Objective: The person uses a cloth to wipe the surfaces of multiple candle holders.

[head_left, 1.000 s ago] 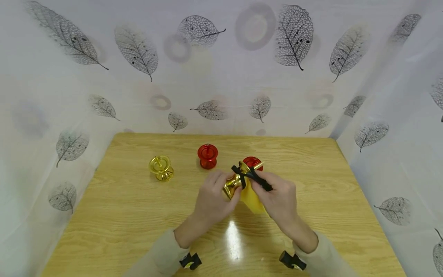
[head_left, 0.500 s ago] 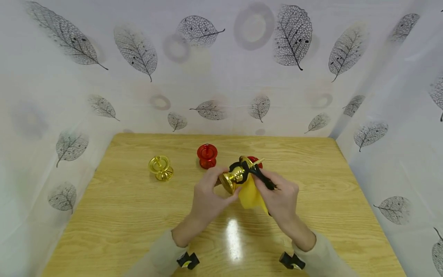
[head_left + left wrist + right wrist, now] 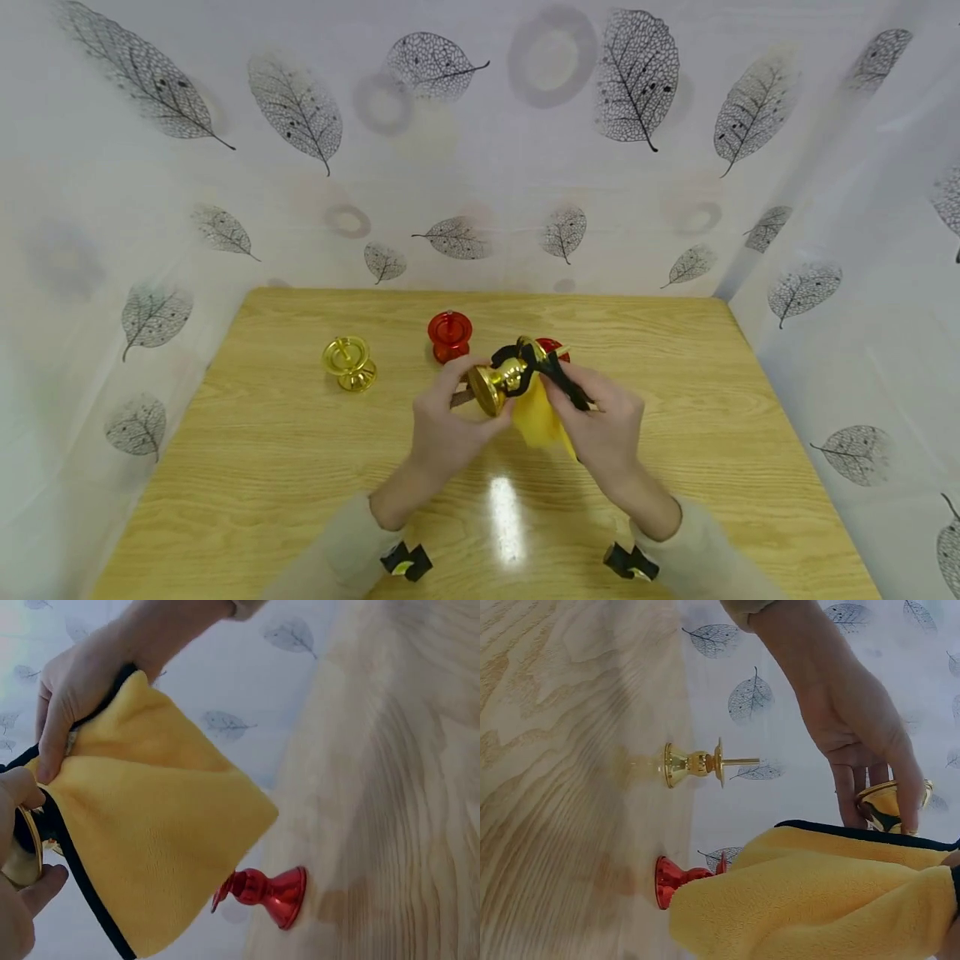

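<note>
In the head view, my left hand (image 3: 442, 421) grips a gold candle holder (image 3: 489, 393) by its round base, between thumb and fingers. The holder lies tilted above the table, base to the lower left and spike to the upper right. My right hand (image 3: 606, 427) pinches a yellow cloth (image 3: 538, 417) with black edging. Part of that edging loops round the holder's stem. In the left wrist view the cloth (image 3: 165, 825) hangs down in a wide flap below the right hand (image 3: 90, 690). The right wrist view shows the left thumb and fingers on the base (image 3: 881, 801).
A second gold candle holder (image 3: 350, 362) stands upright at the left of the wooden table (image 3: 262, 467). One red candle holder (image 3: 450, 333) is at the back middle; another red one (image 3: 553, 348) is partly hidden behind the held holder. A leaf-patterned curtain (image 3: 480, 167) surrounds the table.
The left hand has shifted slightly left and up, its fingers opening further round the base. The gold holder has turned so its base shows more. The right hand has barely moved.
</note>
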`<action>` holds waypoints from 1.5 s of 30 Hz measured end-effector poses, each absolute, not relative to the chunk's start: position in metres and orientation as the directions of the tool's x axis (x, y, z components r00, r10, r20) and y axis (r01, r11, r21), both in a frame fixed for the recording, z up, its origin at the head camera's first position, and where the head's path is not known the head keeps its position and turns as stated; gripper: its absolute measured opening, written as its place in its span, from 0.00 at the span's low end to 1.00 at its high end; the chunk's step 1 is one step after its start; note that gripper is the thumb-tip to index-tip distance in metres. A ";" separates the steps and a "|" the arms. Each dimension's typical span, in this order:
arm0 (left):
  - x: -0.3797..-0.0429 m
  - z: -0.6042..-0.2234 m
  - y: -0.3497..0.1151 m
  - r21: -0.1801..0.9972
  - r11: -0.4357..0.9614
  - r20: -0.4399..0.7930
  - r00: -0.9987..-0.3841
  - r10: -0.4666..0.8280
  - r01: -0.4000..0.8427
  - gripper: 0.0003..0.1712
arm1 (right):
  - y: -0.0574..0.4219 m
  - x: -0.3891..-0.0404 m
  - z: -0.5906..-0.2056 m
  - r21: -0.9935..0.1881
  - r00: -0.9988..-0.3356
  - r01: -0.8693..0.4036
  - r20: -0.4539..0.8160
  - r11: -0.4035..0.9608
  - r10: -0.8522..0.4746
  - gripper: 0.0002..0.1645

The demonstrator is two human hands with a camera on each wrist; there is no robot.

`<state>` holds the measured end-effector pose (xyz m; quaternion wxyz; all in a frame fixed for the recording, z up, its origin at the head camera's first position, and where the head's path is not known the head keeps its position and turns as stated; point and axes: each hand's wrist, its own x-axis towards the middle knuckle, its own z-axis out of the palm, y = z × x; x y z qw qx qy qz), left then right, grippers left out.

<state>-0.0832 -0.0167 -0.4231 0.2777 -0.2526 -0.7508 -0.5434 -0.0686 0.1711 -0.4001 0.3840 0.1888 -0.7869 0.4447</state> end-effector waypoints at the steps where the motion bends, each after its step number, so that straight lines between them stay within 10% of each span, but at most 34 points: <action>1: -0.082 -0.422 -0.016 0.754 0.231 0.624 -0.781 0.045 0.615 0.30 | 0.170 -0.069 -0.402 -0.540 -0.614 -0.652 0.788 0.532 0.047 0.16; 4: -0.080 -0.419 -0.013 0.896 0.100 0.436 -0.900 -0.019 0.433 0.30 | 0.167 -0.069 -0.405 -0.517 -0.576 -0.679 0.815 0.521 0.057 0.17; 8: -0.080 -0.419 -0.012 0.910 0.079 0.411 -0.911 -0.032 0.408 0.29 | 0.166 -0.069 -0.408 -0.533 -0.575 -0.691 0.815 0.488 0.076 0.16; 17: -0.090 -0.422 -0.017 0.377 0.425 0.874 -0.468 0.130 0.823 0.25 | 0.170 -0.068 -0.399 -0.649 -0.678 -0.629 0.727 0.428 0.109 0.11; 22: -0.092 -0.422 -0.020 0.298 0.431 0.910 -0.390 0.140 0.851 0.23 | 0.170 -0.069 -0.394 -0.645 -0.690 -0.627 0.720 0.437 0.074 0.12; 26: -0.090 -0.422 -0.020 0.391 0.386 0.883 -0.458 0.098 0.836 0.24 | 0.169 -0.069 -0.394 -0.635 -0.679 -0.643 0.731 0.429 0.065 0.14; 34: -0.079 -0.418 -0.013 0.896 0.039 0.445 -0.892 -0.077 0.443 0.29 | 0.169 -0.068 -0.403 -0.510 -0.570 -0.695 0.821 0.507 0.044 0.16; 39: -0.080 -0.412 -0.017 0.966 -0.109 0.224 -0.968 -0.114 0.236 0.26 | 0.173 -0.068 -0.408 -0.512 -0.548 -0.734 0.834 0.446 0.057 0.12; 45: -0.086 -0.411 -0.029 0.929 -0.350 0.096 -0.992 -0.084 0.120 0.25 | 0.186 -0.069 -0.411 -0.705 -0.705 -0.636 0.696 0.313 0.135 0.14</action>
